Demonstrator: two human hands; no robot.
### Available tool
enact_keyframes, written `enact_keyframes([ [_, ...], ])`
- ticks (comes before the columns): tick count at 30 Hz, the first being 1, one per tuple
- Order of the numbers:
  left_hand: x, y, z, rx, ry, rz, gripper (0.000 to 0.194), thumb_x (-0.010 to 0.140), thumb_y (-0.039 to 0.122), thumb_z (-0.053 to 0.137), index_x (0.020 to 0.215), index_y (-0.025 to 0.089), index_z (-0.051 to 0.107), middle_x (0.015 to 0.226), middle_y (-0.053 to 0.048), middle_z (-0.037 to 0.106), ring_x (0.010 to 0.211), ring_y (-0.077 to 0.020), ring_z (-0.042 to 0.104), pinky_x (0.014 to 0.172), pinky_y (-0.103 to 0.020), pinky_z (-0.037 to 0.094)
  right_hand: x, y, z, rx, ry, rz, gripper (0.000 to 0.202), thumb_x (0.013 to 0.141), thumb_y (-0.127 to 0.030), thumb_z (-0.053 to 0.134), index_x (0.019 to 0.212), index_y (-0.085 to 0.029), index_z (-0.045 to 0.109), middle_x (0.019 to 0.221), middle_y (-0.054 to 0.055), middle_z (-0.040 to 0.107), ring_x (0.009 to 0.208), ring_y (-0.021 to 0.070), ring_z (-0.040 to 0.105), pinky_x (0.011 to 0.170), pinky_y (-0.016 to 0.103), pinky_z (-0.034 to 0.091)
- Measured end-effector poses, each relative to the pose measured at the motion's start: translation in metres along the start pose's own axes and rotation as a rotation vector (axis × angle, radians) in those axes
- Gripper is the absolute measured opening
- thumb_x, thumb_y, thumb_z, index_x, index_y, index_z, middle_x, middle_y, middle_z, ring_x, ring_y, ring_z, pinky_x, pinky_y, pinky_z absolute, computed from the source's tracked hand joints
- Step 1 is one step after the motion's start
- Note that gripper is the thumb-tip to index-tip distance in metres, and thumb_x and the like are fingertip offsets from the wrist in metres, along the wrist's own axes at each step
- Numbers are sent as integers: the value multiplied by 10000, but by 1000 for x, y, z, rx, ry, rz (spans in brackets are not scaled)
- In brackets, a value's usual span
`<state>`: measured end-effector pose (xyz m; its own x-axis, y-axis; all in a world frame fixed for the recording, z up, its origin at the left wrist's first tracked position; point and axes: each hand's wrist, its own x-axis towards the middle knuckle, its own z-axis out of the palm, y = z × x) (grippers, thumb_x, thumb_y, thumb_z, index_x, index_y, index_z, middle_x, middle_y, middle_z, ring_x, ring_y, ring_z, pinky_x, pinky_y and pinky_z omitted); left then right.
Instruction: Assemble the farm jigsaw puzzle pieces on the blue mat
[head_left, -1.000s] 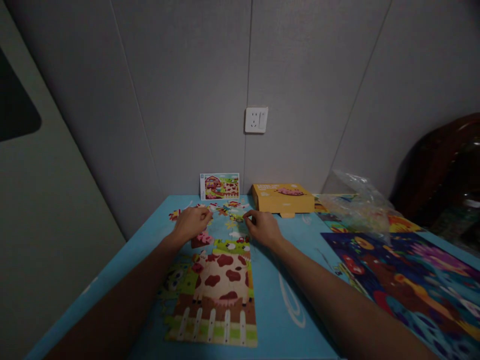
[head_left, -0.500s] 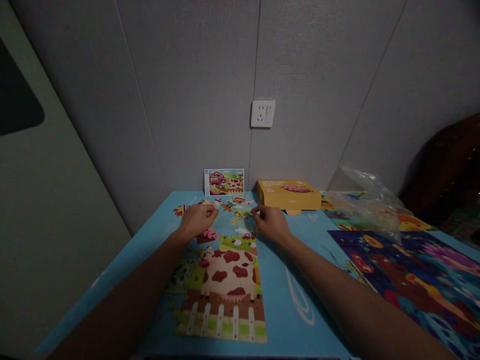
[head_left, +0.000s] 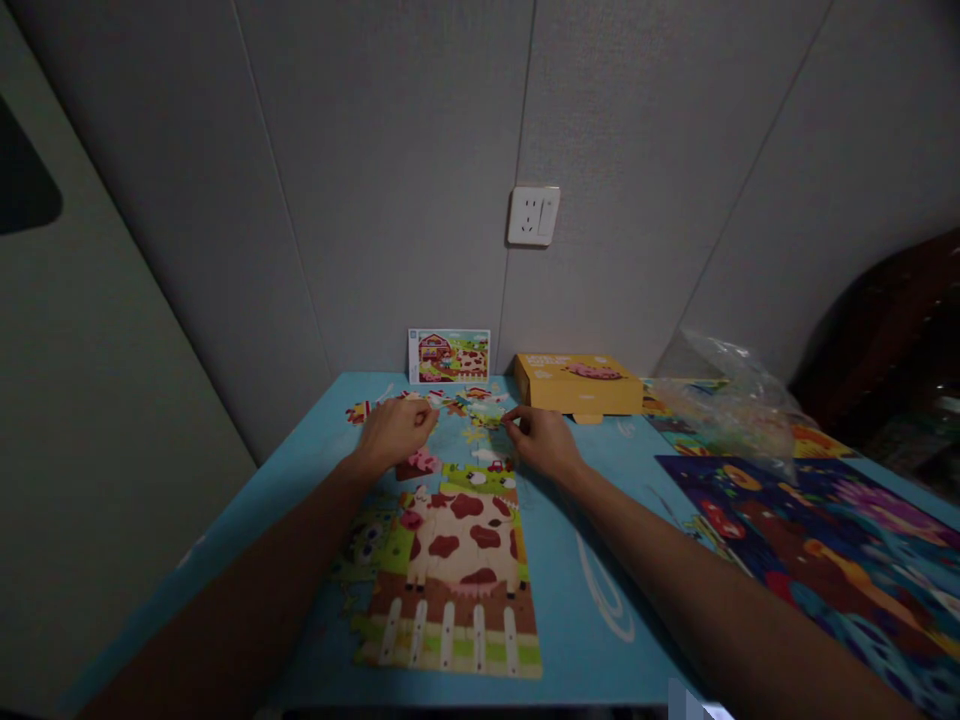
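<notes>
A partly joined jigsaw puzzle with a spotted cow and a white fence lies on the table between my forearms. Beyond its top edge, loose puzzle pieces are scattered. My left hand is closed over pieces at the far left, its fingers curled; what they hold is hidden. My right hand pinches with thumb and forefinger at the edge of a greenish puzzle piece. A piece with pink pigs lies just below my left hand.
A picture card of the farm scene leans against the wall. Right of it sits a yellow box. A clear plastic bag and a dark blue puzzle occupy the right side of the blue table.
The camera view has shifted slightly. Both hands keep nearly the same place and closed posture; no piece has visibly moved.
</notes>
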<state>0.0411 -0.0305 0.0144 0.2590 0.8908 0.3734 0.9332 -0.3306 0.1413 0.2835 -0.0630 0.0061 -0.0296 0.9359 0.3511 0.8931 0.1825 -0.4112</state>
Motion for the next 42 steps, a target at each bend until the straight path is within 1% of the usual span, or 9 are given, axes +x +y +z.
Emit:
enact_keyframes([
  [5,-1,2,0,4,1,-9,395,926,409,420,689,209,665,730,-47,715,720,-198,652,583,-286,280,0,2,2,34,-24,1,258,867,-293,538,966,-202,759,702,34,713,588,151,575,558,264,296],
  [13,2,5,0,29,-13,-38,418,931,415,390,723,218,695,780,-55,733,749,-214,658,598,-290,318,-2,2,-2,44,-13,11,253,866,-287,539,963,-207,758,723,34,721,617,158,590,574,263,313],
  [17,3,3,-1,39,20,-119,424,937,447,375,844,236,730,817,-60,743,761,-219,660,612,-284,343,-2,1,-5,25,8,54,253,869,-285,542,972,-208,760,780,48,742,682,173,626,609,263,344],
  [22,2,-2,-7,33,48,-230,434,945,463,355,914,241,726,900,-78,750,812,-236,666,643,-286,374,1,2,-7,12,48,137,267,868,-263,530,988,-199,760,859,81,757,788,208,673,661,274,402],
  [27,1,-7,-11,9,46,-280,395,932,448,384,968,247,722,954,-96,747,839,-268,671,656,-306,405,4,13,-4,-83,-11,210,325,856,-230,532,1105,-184,735,1004,140,751,950,257,690,771,302,462],
  [30,0,-3,-11,7,15,-263,385,928,450,405,981,248,728,957,-92,749,859,-266,677,669,-302,418,6,18,1,-164,-82,200,398,869,-350,560,1201,-178,694,1087,179,727,1021,297,679,812,346,480],
  [33,-1,3,-11,14,-9,-183,350,921,423,428,975,255,730,942,-78,748,860,-258,678,683,-301,425,7,18,4,-215,-137,188,454,864,-466,566,1180,-169,700,1090,205,717,1025,327,676,794,371,489],
  [37,-1,7,-11,38,-27,-96,332,917,386,427,918,243,727,920,-73,740,858,-258,674,698,-313,432,10,18,3,-214,-134,220,452,853,-472,588,1152,-154,704,1102,208,711,1023,326,674,773,362,493],
  [42,-3,10,-11,20,-37,-78,279,891,336,460,873,250,725,914,-56,742,860,-244,670,700,-305,427,11,22,1,-203,-147,237,468,834,-472,608,1145,-135,702,1097,215,710,1038,328,666,784,362,490],
])
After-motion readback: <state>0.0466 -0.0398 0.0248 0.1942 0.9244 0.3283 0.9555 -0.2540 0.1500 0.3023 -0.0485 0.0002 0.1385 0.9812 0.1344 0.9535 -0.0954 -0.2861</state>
